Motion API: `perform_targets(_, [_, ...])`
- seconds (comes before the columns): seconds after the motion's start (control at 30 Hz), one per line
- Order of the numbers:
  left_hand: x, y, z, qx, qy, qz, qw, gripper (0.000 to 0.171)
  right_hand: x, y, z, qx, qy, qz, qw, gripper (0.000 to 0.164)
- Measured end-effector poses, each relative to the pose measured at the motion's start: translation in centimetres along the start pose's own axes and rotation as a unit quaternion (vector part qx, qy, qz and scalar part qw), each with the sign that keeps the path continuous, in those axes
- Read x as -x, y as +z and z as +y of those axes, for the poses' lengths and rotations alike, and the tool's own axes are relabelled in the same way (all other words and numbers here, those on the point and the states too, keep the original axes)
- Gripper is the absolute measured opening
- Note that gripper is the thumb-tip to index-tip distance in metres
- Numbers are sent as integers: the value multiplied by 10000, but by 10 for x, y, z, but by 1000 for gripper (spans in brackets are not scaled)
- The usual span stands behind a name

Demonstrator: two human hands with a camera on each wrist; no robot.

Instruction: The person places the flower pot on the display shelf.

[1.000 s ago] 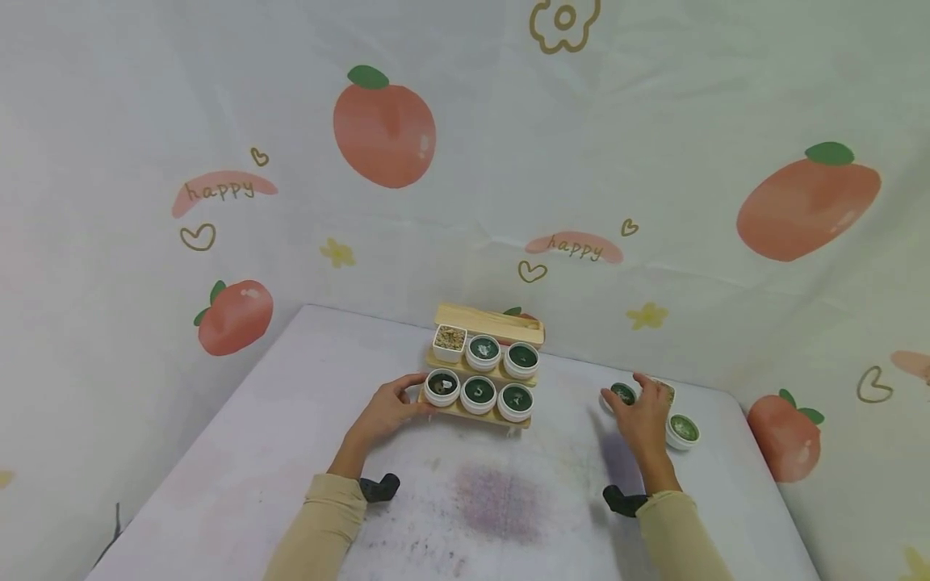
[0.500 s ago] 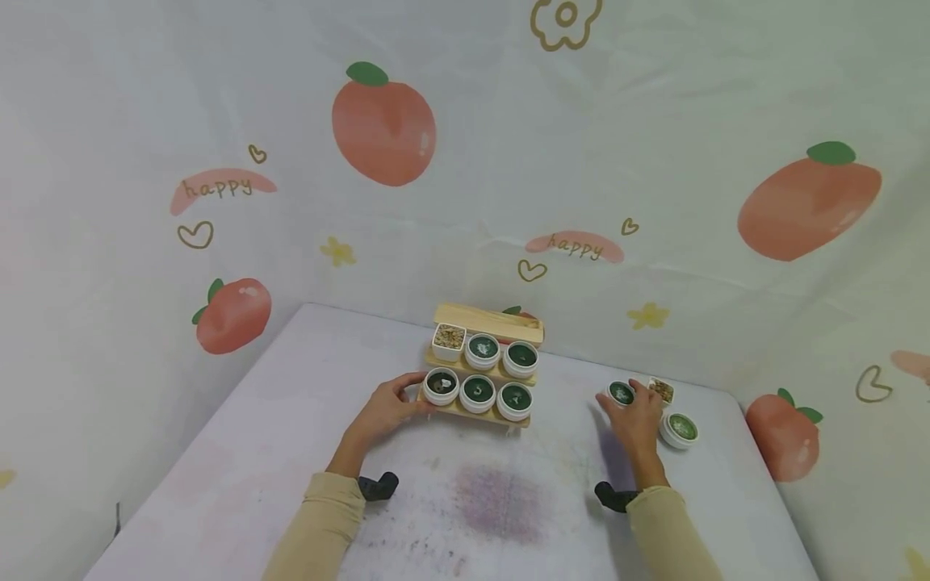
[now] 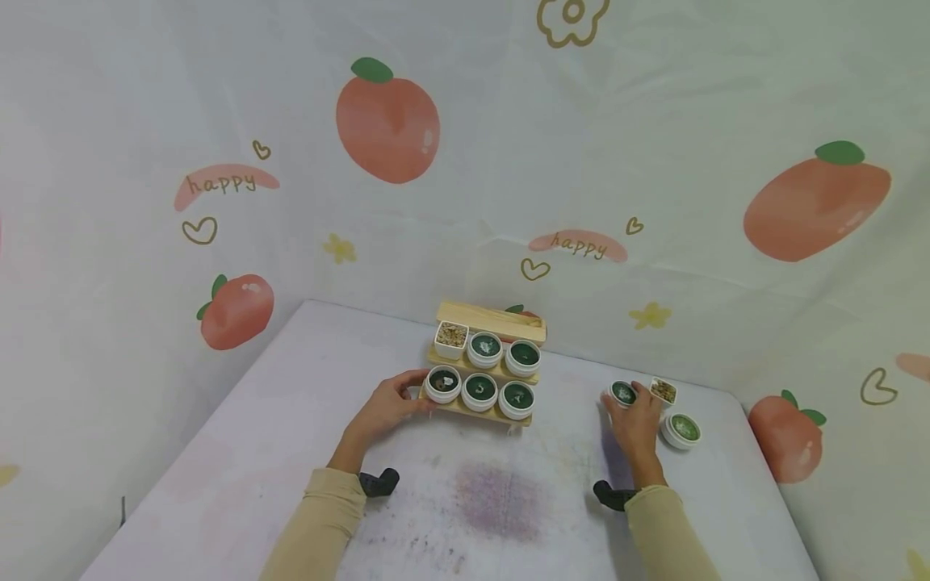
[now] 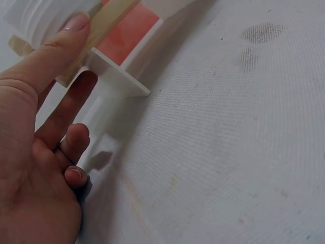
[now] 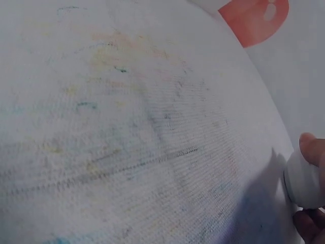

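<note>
Left hand (image 4: 43,137) at the left side, palm showing – thumb up at the rack's wooden edge (image 4: 106,24), its tip in front of a white, ridged pot (image 4: 38,20), contact unclear; one finger reaches under the wood, the two lowest loosely bent. Thin white panel (image 4: 114,73) slants out from beneath the wood, a red patch (image 4: 127,40) behind it. Pale woven cloth (image 4: 213,142) fills the right – two dark, mesh-like spots (image 4: 263,32) near the top, fainter specks lower down.
</note>
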State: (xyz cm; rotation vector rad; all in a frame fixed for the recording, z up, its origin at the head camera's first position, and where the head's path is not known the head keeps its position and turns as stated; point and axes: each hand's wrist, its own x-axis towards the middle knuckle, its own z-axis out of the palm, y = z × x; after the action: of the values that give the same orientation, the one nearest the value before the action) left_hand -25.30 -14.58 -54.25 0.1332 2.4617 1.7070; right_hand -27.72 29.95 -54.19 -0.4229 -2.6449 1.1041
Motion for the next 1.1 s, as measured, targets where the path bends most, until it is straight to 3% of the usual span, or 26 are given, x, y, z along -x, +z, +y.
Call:
perform_targets(0.27, [1, 0, 2, -55, 121, -19, 9999, 69, 1, 3, -2, -238, -321, 161, 9991, 70])
perform_targets(0.53, [2, -1, 4, -87, 156, -27, 9998, 68, 4, 5, -20, -374, -705, 178, 9967, 69])
perform_targets(1.1, [3, 1, 0, -136, -45, 89, 9999, 71, 18, 1, -103, -755, -1242, -86, 9893, 71])
